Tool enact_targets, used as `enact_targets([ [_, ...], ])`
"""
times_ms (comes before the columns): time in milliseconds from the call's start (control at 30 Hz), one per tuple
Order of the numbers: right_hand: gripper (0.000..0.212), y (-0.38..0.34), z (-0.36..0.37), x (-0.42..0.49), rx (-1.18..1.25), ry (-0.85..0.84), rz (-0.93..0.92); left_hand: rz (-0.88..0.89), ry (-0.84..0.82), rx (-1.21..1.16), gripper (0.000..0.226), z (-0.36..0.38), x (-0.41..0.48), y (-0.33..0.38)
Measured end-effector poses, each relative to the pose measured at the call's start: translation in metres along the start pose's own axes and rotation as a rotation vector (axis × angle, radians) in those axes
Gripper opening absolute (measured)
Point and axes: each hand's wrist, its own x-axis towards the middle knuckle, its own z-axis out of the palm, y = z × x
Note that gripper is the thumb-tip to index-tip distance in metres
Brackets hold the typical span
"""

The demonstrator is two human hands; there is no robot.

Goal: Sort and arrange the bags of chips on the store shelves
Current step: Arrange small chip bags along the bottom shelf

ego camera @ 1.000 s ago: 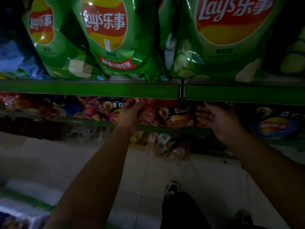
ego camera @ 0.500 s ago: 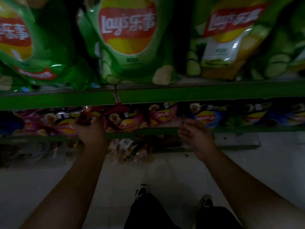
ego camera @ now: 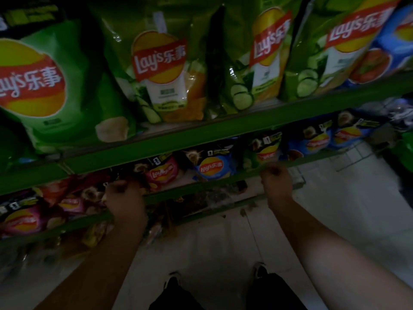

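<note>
Large green Lay's bags (ego camera: 161,70) stand in a row on the upper green shelf (ego camera: 201,135), with a blue bag (ego camera: 395,41) at the far right. The lower shelf (ego camera: 201,186) holds small bags: purple (ego camera: 20,220), red (ego camera: 60,191), pink (ego camera: 162,174) and blue (ego camera: 212,168). My left hand (ego camera: 125,200) is at the lower shelf's rail, back to the camera, fingers curled into the top of a dark red bag (ego camera: 127,175). My right hand (ego camera: 277,180) is curled over the same rail, below a green-and-black bag (ego camera: 266,151).
More small blue bags (ego camera: 317,142) sit further right on the lower shelf. Loose packets (ego camera: 96,236) lie in the dark under the lower shelf. A wire rack (ego camera: 357,157) stands on the pale tiled floor (ego camera: 335,209). My shoes (ego camera: 259,271) are below.
The view has swung right along the shelves and tilted. My left hand stays on the dark red bag. My right hand has closed from open fingers onto the lower rail.
</note>
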Motion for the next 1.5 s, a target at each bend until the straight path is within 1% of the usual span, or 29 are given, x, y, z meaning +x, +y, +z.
enact_targets([
  [67,0.039,-0.005,-0.013,0.022,-0.057,-0.001,-0.040,0.009,-0.235,0.066,0.013,0.025,-0.029,0.005],
  [133,0.071,-0.012,-0.022,0.044,-0.040,-0.058,-0.058,0.060,-0.469,0.168,0.022,0.050,-0.057,0.010],
  [167,0.087,-0.018,-0.025,0.053,-0.001,-0.097,-0.051,0.087,-0.546,0.196,0.024,0.062,-0.069,0.014],
  [200,0.100,-0.024,-0.026,0.062,0.034,-0.136,-0.042,0.107,-0.597,0.230,0.019,0.073,-0.078,0.017],
  [233,0.110,-0.030,-0.027,0.069,0.068,-0.178,-0.031,0.112,-0.613,0.248,0.011,0.084,-0.086,0.021],
  [267,0.114,-0.034,-0.027,0.074,0.117,-0.225,-0.019,0.121,-0.607,0.254,0.009,0.094,-0.094,0.026],
  [300,0.115,-0.037,-0.027,0.077,0.171,-0.258,-0.004,0.139,-0.593,0.257,0.011,0.102,-0.099,0.030],
  [333,0.115,-0.038,-0.027,0.078,0.176,-0.275,-0.009,0.154,-0.589,0.258,0.012,0.110,-0.103,0.034],
  [433,0.115,-0.034,-0.024,0.078,-0.026,-0.235,-0.149,0.165,-0.623,0.311,0.016,0.125,-0.110,0.042],
  [500,0.119,-0.032,-0.024,0.079,-0.051,-0.265,-0.174,0.218,-0.637,0.409,0.009,0.133,-0.112,0.044],
  [533,0.112,-0.031,-0.024,0.081,-0.103,-0.271,-0.190,0.254,-0.627,0.459,0.002,0.137,-0.113,0.044],
  [567,0.092,-0.029,-0.025,0.083,-0.180,-0.271,-0.227,0.267,-0.622,0.484,0.007,0.139,-0.113,0.044],
  [600,0.061,-0.025,-0.027,0.085,-0.255,-0.263,-0.255,0.272,-0.638,0.487,0.011,0.143,-0.114,0.045],
  [633,0.034,-0.023,-0.029,0.088,-0.284,-0.262,-0.273,0.256,-0.678,0.476,0.015,0.145,-0.116,0.046],
  [733,0.044,-0.011,-0.036,0.094,-0.263,-0.268,-0.298,0.232,-0.779,0.479,0.025,0.154,-0.124,0.046],
  [800,0.043,-0.010,-0.039,0.096,-0.208,-0.274,-0.287,0.218,-0.809,0.480,0.030,0.160,-0.129,0.044],
  [867,0.032,-0.008,-0.040,0.095,-0.121,-0.311,-0.253,0.219,-0.824,0.499,0.031,0.166,-0.134,0.041],
  [933,0.021,-0.006,-0.039,0.094,-0.061,-0.338,-0.197,0.185,-0.833,0.495,0.030,0.170,-0.136,0.040],
  [1000,0.013,-0.003,-0.040,0.094,-0.025,-0.323,-0.156,0.142,-0.846,0.497,0.029,0.172,-0.135,0.038],
  [1067,0.009,0.003,-0.042,0.093,-0.009,-0.266,-0.115,0.158,-0.866,0.558,0.030,0.173,-0.134,0.035],
  [1133,0.015,0.009,-0.041,0.093,0.028,-0.224,-0.088,0.161,-0.872,0.583,0.029,0.174,-0.132,0.032],
  [1200,0.037,0.008,-0.040,0.092,0.088,-0.264,-0.088,0.145,-0.874,0.575,0.028,0.177,-0.132,0.029],
  [1233,0.049,0.003,-0.039,0.092,0.086,-0.302,-0.120,0.135,-0.878,0.570,0.028,0.179,-0.132,0.029],
  [1267,0.055,-0.001,-0.036,0.094,0.062,-0.341,-0.170,0.127,-0.883,0.567,0.030,0.181,-0.132,0.028],
  [1300,0.055,-0.005,-0.033,0.096,0.034,-0.367,-0.221,0.119,-0.889,0.564,0.031,0.182,-0.133,0.028],
  [1333,0.053,-0.006,-0.030,0.099,0.007,-0.372,-0.265,0.113,-0.891,0.559,0.032,0.182,-0.133,0.027],
  [1400,0.041,-0.009,-0.025,0.099,-0.053,-0.325,-0.279,0.114,-0.899,0.557,0.034,0.180,-0.136,0.029],
  [1467,0.026,-0.009,-0.026,0.098,-0.064,-0.276,-0.180,0.115,-0.922,0.563,0.038,0.175,-0.140,0.035],
  [1500,0.023,-0.009,-0.028,0.096,-0.093,-0.270,-0.129,0.103,-0.941,0.566,0.042,0.174,-0.142,0.039],
])
